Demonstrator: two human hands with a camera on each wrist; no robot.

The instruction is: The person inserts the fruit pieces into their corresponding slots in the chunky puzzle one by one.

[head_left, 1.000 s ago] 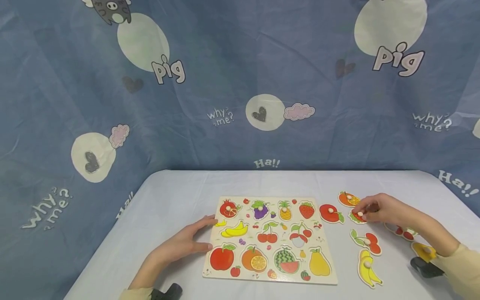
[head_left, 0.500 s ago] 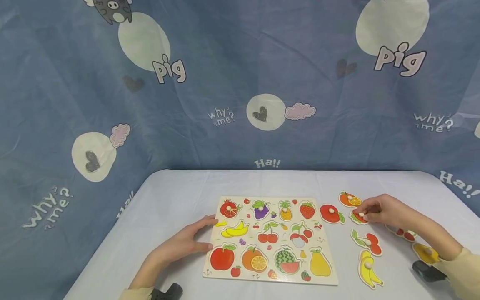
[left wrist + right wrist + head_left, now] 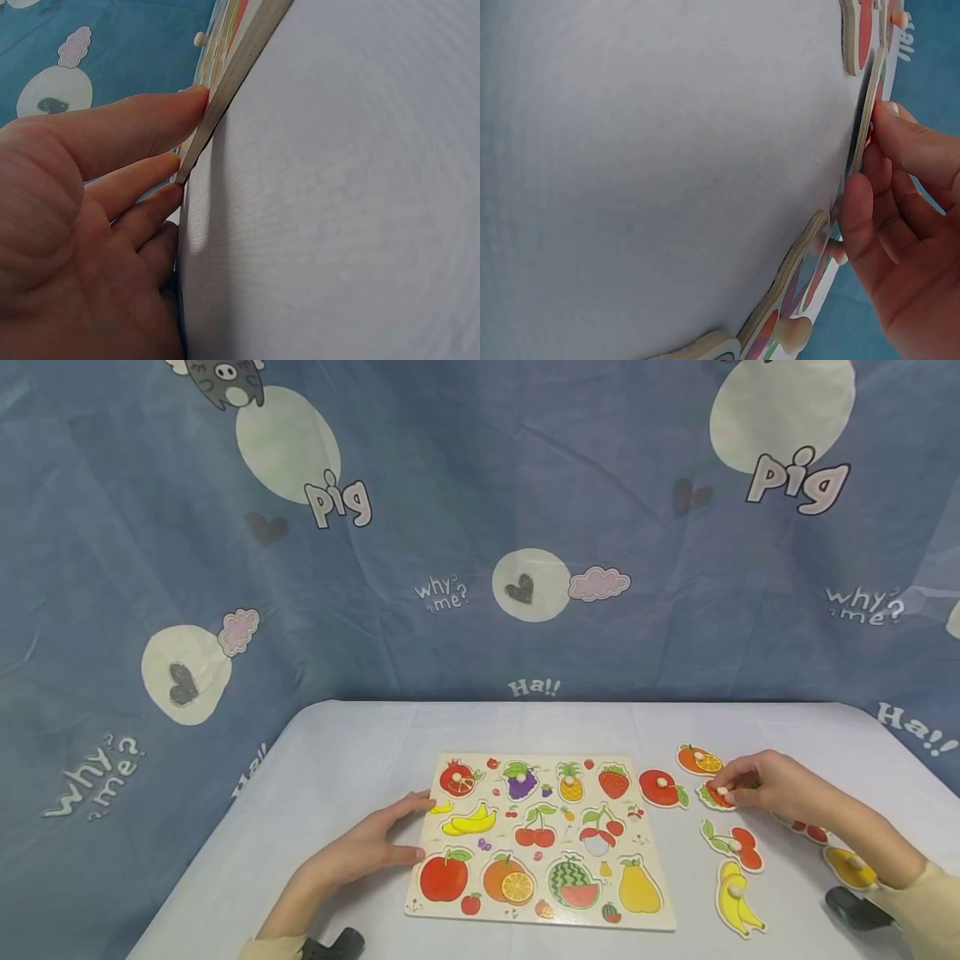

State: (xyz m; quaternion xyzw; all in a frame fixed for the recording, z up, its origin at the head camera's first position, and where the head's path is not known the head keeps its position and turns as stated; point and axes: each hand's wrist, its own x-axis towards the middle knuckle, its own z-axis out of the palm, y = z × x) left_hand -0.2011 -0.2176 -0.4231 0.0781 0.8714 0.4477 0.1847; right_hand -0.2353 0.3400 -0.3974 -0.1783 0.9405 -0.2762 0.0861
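Observation:
A wooden fruit puzzle board [image 3: 525, 856] lies flat on the table. My left hand [image 3: 367, 843] touches its left edge with thumb and fingertips, the fingers fairly straight; the left wrist view shows them against the board's side [image 3: 240, 64]. To the right of the board, my right hand [image 3: 783, 789] pinches a red-and-green fruit puzzle piece [image 3: 708, 797] between thumb and fingers, near its small knob. This piece [image 3: 868, 105] stays low over the cloth, and the hand partly covers it, so I cannot tell which fruit it is.
Around the right hand lie an orange piece [image 3: 693, 758], an apple piece [image 3: 656, 785], a cherry piece [image 3: 745, 843], a banana piece [image 3: 727, 893] and a yellow piece [image 3: 847, 866]. Another red piece [image 3: 813, 833] is partly behind the forearm. A blue printed curtain [image 3: 450, 527] hangs behind.

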